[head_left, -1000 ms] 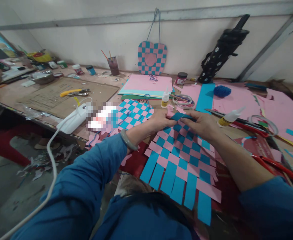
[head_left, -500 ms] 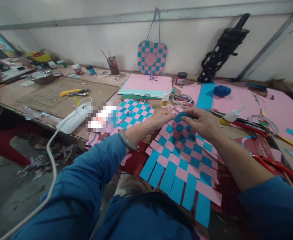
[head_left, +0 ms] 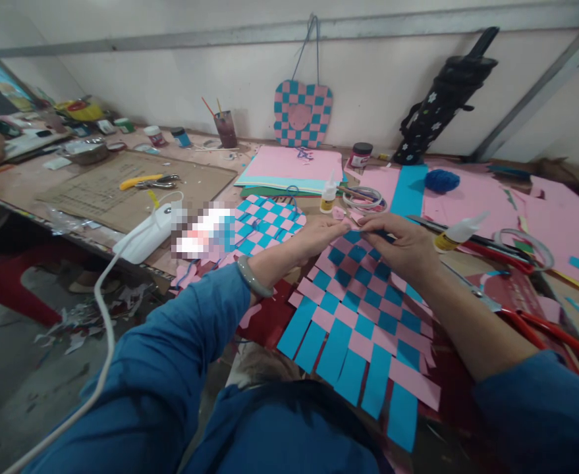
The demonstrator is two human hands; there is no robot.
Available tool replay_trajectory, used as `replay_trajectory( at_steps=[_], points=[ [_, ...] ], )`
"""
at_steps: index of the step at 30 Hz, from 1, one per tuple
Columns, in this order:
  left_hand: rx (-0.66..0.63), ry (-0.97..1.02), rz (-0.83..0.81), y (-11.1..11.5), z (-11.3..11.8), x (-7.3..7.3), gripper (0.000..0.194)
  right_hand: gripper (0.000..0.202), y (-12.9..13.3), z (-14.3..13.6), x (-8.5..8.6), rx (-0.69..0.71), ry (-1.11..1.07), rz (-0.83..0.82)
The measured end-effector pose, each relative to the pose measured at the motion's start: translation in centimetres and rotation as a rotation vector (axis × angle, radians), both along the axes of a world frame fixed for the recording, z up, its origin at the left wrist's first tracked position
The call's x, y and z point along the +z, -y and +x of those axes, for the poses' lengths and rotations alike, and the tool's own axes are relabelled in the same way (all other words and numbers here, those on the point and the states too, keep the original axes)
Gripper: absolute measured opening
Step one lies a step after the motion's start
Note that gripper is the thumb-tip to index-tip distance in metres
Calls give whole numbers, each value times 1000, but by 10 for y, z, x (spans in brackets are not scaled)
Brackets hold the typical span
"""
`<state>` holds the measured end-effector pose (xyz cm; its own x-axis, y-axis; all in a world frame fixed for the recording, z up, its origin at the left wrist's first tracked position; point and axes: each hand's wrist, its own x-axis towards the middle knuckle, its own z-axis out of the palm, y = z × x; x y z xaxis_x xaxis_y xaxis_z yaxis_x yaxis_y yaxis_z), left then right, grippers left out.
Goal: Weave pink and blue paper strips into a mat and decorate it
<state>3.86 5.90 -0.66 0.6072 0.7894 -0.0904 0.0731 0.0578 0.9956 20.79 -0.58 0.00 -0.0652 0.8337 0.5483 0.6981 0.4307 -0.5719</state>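
A woven sheet of pink and blue paper strips (head_left: 359, 315) lies in front of me, its blue strip ends loose along the near side. At its far edge my left hand (head_left: 319, 237) is closed, thumb and fingers pinching the edge. Close beside it, my right hand (head_left: 402, 245) pinches the same edge between thumb and fingers. The bit of strip between the fingertips is mostly hidden. A finished checkered paper piece (head_left: 268, 220) lies to the left of my left hand. A small glue bottle (head_left: 327, 197) stands just beyond the hands.
Another glue bottle (head_left: 460, 234) leans right of my right hand, near red-handled scissors (head_left: 541, 329). Beyond are a stack of coloured sheets (head_left: 292, 164), blue yarn (head_left: 442, 180) and a heart-shaped checkered bag (head_left: 303, 113) against the wall. Yellow-handled pliers (head_left: 143, 181) lie left.
The blue flap raised between my fingers at the far edge has been turned away and shows less. My right hand has shifted slightly; the sheet stays in place.
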Motion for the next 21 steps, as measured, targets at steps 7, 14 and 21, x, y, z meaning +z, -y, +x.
replay_trajectory(
  at_steps=[7, 14, 21],
  points=[
    [-81, 17, 154, -3, -1, -3, 29, 10, -1, 2, -2, -4, 71, 42],
    [-86, 14, 155, -2, 0, -1, 25, 10, -3, 4, -5, 31, 120, 68],
    [-41, -16, 79, -1, 0, 3, 23, 13, -5, 4, -6, 91, 211, 154]
  ],
)
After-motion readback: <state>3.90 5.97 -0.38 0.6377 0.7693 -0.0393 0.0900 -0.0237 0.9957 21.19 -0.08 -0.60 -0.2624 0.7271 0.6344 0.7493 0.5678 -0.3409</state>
